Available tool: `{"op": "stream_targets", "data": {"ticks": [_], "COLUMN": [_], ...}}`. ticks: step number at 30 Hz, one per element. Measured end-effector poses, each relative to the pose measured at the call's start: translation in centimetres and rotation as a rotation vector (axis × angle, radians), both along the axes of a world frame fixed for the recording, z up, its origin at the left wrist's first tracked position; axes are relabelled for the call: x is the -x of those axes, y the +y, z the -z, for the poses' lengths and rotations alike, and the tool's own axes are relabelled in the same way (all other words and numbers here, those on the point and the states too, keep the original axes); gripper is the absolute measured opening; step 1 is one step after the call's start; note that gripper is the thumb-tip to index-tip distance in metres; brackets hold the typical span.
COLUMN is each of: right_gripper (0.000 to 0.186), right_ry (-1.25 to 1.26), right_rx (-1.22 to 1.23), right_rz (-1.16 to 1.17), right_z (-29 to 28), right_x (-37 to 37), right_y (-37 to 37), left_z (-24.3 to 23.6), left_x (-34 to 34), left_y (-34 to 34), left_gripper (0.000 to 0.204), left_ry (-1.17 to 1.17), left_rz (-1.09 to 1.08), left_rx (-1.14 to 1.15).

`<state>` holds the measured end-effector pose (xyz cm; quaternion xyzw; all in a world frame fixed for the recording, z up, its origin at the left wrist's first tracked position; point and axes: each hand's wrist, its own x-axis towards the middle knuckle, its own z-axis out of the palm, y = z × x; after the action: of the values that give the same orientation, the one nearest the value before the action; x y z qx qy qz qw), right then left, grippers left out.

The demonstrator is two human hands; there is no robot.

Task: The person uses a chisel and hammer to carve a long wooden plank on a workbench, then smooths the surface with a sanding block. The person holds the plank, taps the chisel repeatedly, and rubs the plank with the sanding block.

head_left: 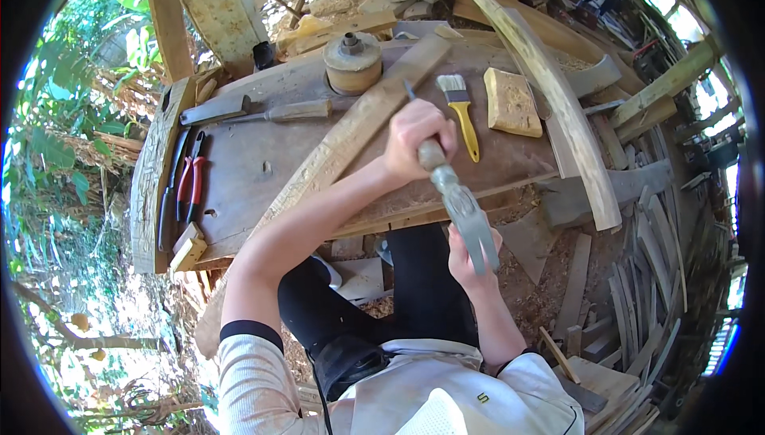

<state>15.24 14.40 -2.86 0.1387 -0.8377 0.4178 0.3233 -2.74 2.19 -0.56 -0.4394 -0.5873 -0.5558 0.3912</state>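
Head view: just right of the beam (358,120), the left hand (417,139) clamps a thin-bladed tool (409,89) and the right hand (464,264) a hammer (460,202), so a glancing blow could bruise the left.

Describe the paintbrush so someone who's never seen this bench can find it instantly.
On the wooden workbench, find the long plank lying diagonally across it. Right of that, between the person's left hand and a chunky wooden block, lies the paintbrush. Its pale bristles and slim yellow handle set it apart from the block and plank.
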Motion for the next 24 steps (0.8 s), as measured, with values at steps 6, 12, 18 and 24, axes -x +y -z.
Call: {"op": "stream_targets", "data": {"ticks": [6,12,18,24], "right_gripper": [0.025,0.014,0.012,0.017], "right_ry": [0.085,0.264,0.240,0.224], "right_rx": [0.024,0.074,0.090,-0.056], "right_rz": [-0.061,-0.023,-0.110,-0.005], "right_z": [0.6,2.2,2.0,0.9], "right_x": [-1.1,-0.1,0.4,0.2], "right_y": [-0.4,-0.4,0.8,0.0], "left_z": [0.6,0.2,0.5,0.4], "left_x": [0.2,0.3,0.5,0.8], "left_y": [0.1,1.0,1.1,0.8], "left_gripper": [0.027,0.028,0.028,0.027], "left_ry": [-0.037,-0.057,-0.066,-0.034], "left_rz": [-0.061,-0.068,-0.064,-0.057], "left_rx": [0.038,0.011,0.017,0.057]}}
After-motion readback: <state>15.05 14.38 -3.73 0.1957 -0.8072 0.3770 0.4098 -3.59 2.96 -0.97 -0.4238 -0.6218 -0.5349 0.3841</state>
